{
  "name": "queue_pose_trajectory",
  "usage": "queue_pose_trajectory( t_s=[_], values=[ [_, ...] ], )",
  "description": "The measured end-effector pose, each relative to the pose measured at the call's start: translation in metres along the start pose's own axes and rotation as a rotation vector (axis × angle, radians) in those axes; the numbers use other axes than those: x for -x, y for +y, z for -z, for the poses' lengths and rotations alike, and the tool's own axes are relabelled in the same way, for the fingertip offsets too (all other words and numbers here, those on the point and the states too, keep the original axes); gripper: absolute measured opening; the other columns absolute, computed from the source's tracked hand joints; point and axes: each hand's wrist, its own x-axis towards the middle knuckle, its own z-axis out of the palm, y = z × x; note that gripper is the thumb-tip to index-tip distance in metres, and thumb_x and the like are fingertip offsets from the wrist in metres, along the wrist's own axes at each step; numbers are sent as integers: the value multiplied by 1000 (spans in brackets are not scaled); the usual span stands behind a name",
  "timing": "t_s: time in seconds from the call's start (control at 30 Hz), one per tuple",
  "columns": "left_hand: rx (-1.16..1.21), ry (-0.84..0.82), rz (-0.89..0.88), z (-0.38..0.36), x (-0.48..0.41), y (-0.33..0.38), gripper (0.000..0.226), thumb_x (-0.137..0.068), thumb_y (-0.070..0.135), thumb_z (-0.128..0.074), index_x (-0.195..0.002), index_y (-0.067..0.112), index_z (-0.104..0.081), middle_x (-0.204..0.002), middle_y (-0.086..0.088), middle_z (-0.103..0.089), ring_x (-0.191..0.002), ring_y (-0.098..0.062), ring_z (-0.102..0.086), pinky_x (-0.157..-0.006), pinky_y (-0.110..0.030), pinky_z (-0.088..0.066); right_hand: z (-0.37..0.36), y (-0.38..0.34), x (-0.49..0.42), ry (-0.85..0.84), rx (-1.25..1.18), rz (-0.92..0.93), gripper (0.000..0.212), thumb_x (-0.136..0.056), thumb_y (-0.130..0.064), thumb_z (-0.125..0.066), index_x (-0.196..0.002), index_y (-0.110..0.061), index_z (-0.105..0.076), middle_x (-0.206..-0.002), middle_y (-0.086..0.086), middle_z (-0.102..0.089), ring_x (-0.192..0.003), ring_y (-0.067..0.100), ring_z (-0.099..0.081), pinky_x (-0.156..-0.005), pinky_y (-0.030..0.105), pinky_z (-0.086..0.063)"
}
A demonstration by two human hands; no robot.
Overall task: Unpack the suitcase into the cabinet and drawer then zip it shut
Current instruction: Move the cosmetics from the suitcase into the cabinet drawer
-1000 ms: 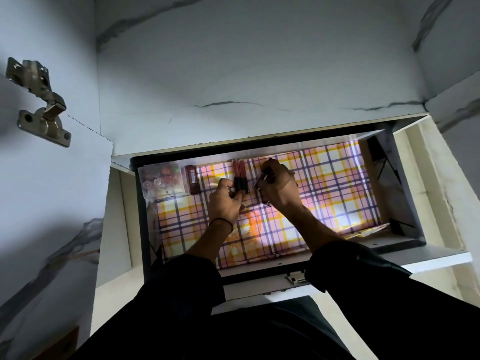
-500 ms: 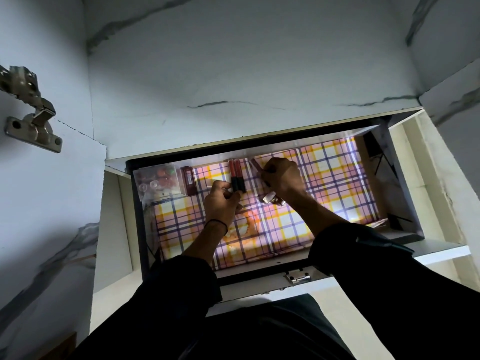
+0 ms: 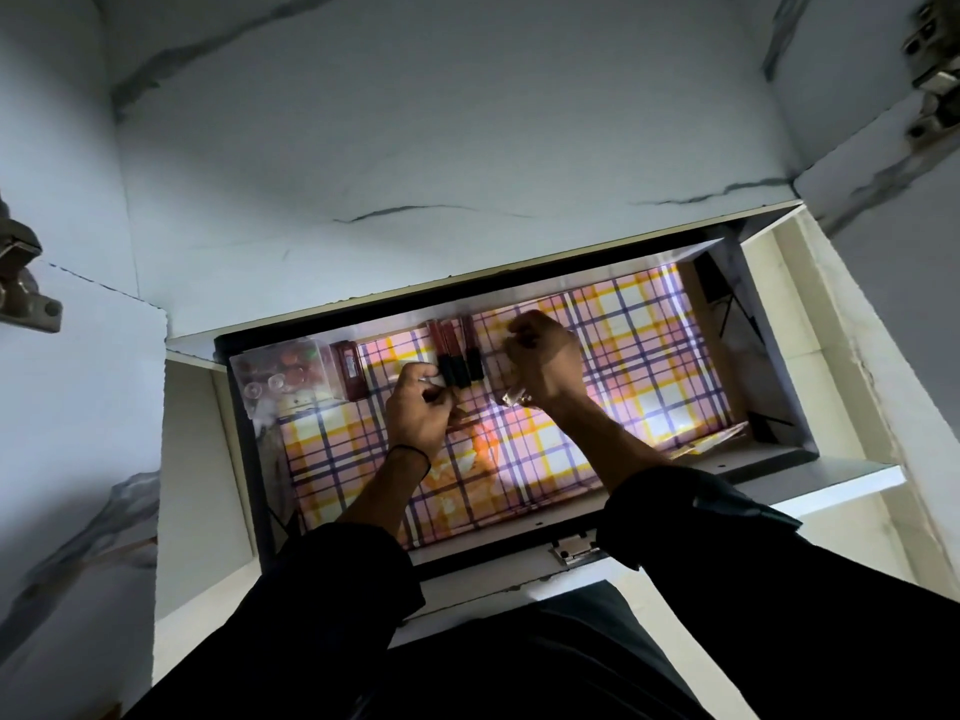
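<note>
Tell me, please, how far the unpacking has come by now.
Done: a clear box, a dark red case and three tubes already lie along the back of the open drawer. In hand: the left hand holds the tubes by their dark caps, and the right hand grips a small shiny thing beside them. Left: setting that down; the suitcase is out of view, so its zipping cannot be judged.
</note>
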Motion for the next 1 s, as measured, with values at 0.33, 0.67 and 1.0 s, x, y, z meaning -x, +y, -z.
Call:
queue_pose_trajectory(
  t_s=[0.33, 0.67, 1.0],
  values=[
    [21, -6, 12, 2, 9, 4, 45, -86, 15, -74, -127, 17, -55, -99, -6, -69, -89, -18, -65, -72, -13, -50, 6, 29, 10, 109, 335, -118, 55, -88, -21, -71, -132, -4, -42, -133, 20, -46, -120, 38, -45, -98, 52, -46],
    [-8, -83, -34, 5, 15, 6, 62, -87, 17, -72, -143, 16, -44, -101, -14, -71, -94, -28, -69, -90, -44, -56, -2, 12, -19, 72, 348, 16, 40, -92, -34, -67, -123, -18, -49, -109, 12, -69, -115, 33, -54, -103, 48, -35],
    [-72, -71, -1, 6, 15, 16, 58, -89, 10, -69, -141, 17, -44, -96, -4, -66, -90, -17, -61, -88, -29, -50, -14, 22, -5, 43, 296, 71, 44, -88, -58, -49, -113, -22, -55, -102, 3, -72, -104, 26, -61, -101, 45, -36]
  ],
)
